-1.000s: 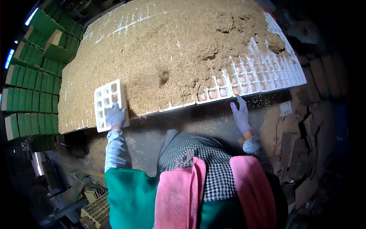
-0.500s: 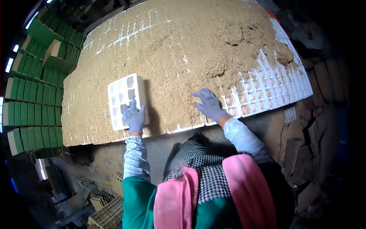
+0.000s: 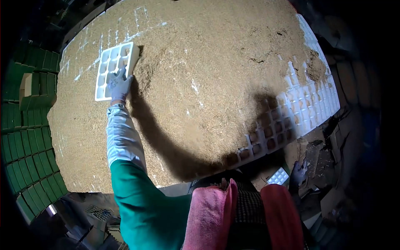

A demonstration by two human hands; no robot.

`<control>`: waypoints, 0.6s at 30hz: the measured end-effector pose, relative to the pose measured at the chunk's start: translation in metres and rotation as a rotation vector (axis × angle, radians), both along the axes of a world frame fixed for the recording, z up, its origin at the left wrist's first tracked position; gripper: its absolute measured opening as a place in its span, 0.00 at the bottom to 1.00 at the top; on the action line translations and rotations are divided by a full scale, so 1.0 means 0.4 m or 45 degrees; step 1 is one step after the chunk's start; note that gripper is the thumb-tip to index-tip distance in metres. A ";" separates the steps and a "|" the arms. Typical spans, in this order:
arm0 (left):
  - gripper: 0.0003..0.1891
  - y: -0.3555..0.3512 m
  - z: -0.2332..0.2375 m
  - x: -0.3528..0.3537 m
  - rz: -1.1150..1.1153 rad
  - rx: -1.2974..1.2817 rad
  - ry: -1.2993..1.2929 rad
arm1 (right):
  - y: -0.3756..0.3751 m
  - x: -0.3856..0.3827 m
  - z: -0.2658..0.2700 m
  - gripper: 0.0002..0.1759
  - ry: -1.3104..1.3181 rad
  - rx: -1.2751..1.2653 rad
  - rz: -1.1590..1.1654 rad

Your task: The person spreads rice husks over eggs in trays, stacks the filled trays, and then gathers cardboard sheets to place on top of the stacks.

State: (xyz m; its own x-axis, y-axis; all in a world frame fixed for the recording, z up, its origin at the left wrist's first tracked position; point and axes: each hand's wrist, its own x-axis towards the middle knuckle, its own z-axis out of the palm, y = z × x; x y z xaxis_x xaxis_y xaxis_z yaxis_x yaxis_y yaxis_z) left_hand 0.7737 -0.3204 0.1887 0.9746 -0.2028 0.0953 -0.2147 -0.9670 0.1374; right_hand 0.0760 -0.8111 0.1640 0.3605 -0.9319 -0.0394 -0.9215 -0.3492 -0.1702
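Observation:
My left hand [image 3: 120, 86], in a pale purple glove, is on a white divided tray [image 3: 102, 77] at the table's far left. Its fingers reach into the tray's cells and the thumb lies along the right side. Under the tray is a thick layer of brown, bran-like grains [image 3: 187, 104]. My right hand [image 3: 298, 173], gloved and in shadow, hangs off the table's near right edge with its fingers apart. It is closest to a small white compartment piece [image 3: 278, 176] lower down, apparently not touching it.
White trays [image 3: 306, 108] with round, egg-like things [image 3: 268, 132] in their cells line the right edge, partly under grains. Stacked green boxes [image 3: 33, 146] stand at the left. Cardboard scraps [image 3: 314, 158] lie at the lower right.
My left hand and the white tray have moved away from me toward the far left of the table. My right hand has left the grains and dropped beyond the near right edge.

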 end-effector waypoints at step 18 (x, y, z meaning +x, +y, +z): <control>0.30 -0.123 0.168 -1.021 -0.127 -0.037 0.102 | -0.100 0.251 0.035 0.27 -0.519 0.087 0.652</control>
